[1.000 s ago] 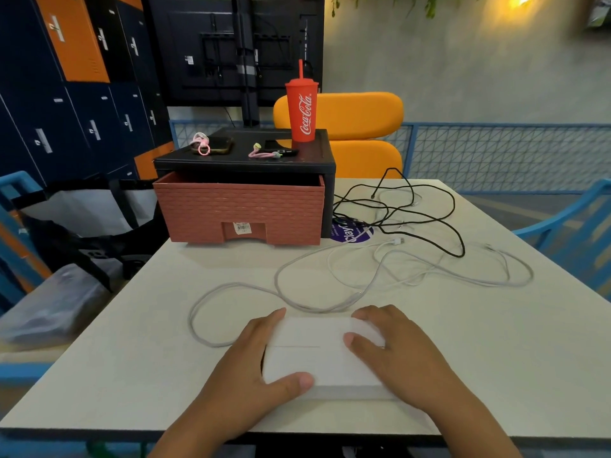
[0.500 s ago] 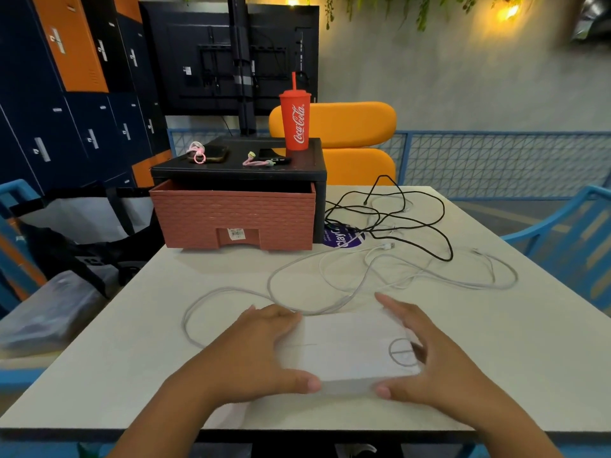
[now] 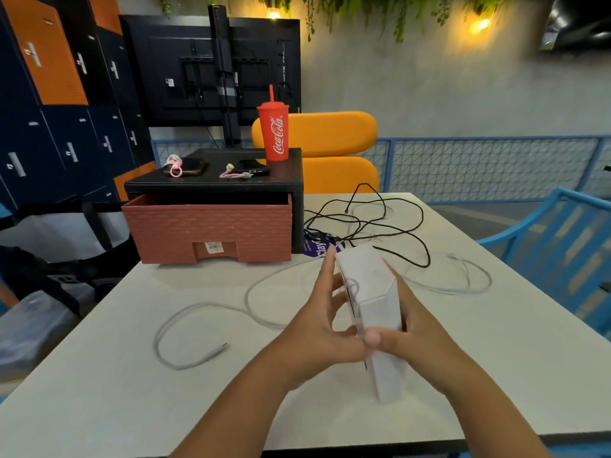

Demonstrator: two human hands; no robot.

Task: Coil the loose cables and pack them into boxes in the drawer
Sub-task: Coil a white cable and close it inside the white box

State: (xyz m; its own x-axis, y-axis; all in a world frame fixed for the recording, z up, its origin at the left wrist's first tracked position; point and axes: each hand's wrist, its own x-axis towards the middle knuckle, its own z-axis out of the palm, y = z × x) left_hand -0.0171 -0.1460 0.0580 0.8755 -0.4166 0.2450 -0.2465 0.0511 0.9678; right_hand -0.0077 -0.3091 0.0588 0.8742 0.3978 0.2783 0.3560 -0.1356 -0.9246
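Note:
A white cardboard box [image 3: 375, 302] is held on edge above the table, tilted away from me. My left hand [image 3: 322, 320] touches its left face with fingers spread. My right hand [image 3: 401, 332] grips it from the right, thumb over the near edge. A grey-white cable [image 3: 211, 307] lies loose on the table to the left, its plug end free. A second white cable [image 3: 463, 285] and a tangled black cable [image 3: 390, 223] sprawl behind the box. The red brick-pattern drawer [image 3: 211, 233] stands pulled out of its black housing [image 3: 215, 183].
A red Coca-Cola cup [image 3: 274, 133], two phones and small pink cable ties sit on the drawer housing. A purple sticker [image 3: 317, 247] lies by the drawer. Bags [image 3: 49, 259] crowd the left side; a blue chair [image 3: 562, 246] stands right, an orange chair [image 3: 330, 150] behind the table.
The box lay flat on the table under both hands. It has been lifted and turned up on edge, and both hands have shifted to its sides.

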